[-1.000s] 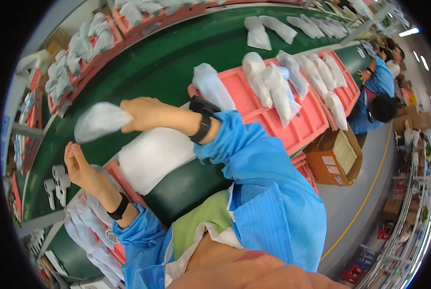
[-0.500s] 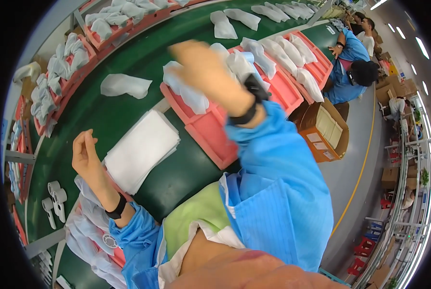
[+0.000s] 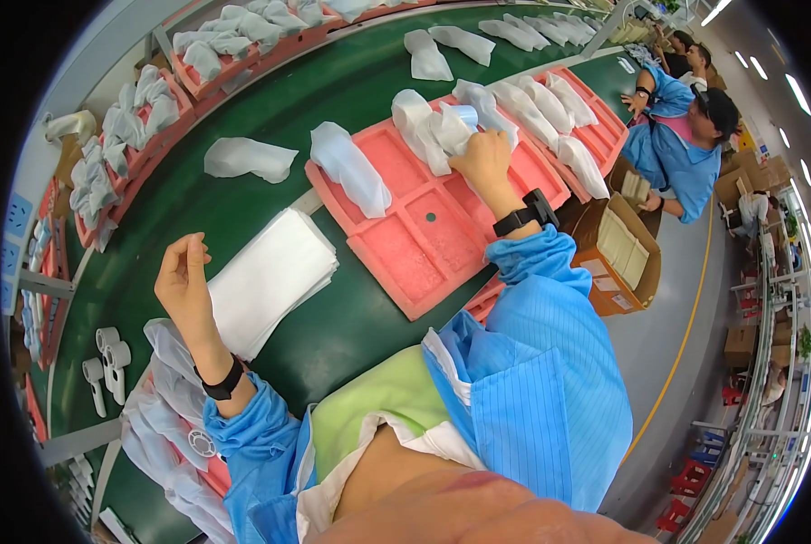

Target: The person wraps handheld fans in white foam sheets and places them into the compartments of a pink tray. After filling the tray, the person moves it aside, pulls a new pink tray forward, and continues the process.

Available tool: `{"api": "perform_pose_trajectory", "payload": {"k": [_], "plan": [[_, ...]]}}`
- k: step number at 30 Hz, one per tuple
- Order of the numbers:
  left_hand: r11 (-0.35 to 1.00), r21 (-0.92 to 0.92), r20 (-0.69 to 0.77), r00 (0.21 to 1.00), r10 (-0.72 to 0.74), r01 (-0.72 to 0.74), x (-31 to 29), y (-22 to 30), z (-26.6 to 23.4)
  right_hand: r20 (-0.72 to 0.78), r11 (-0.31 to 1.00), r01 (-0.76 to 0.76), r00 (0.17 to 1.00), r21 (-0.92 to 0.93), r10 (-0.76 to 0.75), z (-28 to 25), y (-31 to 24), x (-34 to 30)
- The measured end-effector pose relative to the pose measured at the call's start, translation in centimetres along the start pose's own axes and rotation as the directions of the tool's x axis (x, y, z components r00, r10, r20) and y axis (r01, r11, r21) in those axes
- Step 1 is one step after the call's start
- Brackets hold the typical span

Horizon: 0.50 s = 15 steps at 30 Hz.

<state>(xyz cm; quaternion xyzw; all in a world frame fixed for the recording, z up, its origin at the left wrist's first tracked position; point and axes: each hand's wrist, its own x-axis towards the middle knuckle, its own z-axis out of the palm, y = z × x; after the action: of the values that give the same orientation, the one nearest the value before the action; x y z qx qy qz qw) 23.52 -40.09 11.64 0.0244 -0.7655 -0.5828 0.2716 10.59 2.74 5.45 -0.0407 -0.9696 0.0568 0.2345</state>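
My right hand [image 3: 483,165] reaches over a pink compartment tray [image 3: 389,257], its fingers closed on the lower end of a white sleeve-wrapped item [image 3: 451,130]. A light blue rounded part [image 3: 466,114] shows beside that item. Other wrapped items lie in the tray's far compartments, and one bluish wrapped item [image 3: 351,170] rests across its left side. My left hand [image 3: 186,286] hovers with loosely bent fingers and nothing visible in them. It is just left of a stack of white sheets or sleeves [image 3: 274,276] on the green table.
One wrapped item [image 3: 250,159] lies alone on the green table [image 3: 306,326]. White round-headed devices with handles [image 3: 108,358] lie at left. Loaded pink trays [image 3: 165,136] stand along the far left. At right are an open carton [image 3: 618,258] and a co-worker in blue [image 3: 673,154].
My right hand has moved right and down from above the left wrapped item to another in the tray's middle. My left hand has barely shifted. The co-worker has turned, one hand now at the carton.
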Motion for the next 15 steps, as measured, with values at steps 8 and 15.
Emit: {"api": "perform_pose_trajectory", "payload": {"k": [8,15], "plan": [[1.000,0.012,0.070,0.997,-0.023,0.023,-0.1,-0.6,0.2,0.355,0.952,-0.098,0.935,0.288,-0.011,-3.1,-5.5,4.8],[1.000,0.003,0.100,0.995,-0.015,0.015,0.2,-0.6,0.5,0.224,0.959,-0.225,0.939,-0.175,0.261,3.9,-9.9,4.1]]}}
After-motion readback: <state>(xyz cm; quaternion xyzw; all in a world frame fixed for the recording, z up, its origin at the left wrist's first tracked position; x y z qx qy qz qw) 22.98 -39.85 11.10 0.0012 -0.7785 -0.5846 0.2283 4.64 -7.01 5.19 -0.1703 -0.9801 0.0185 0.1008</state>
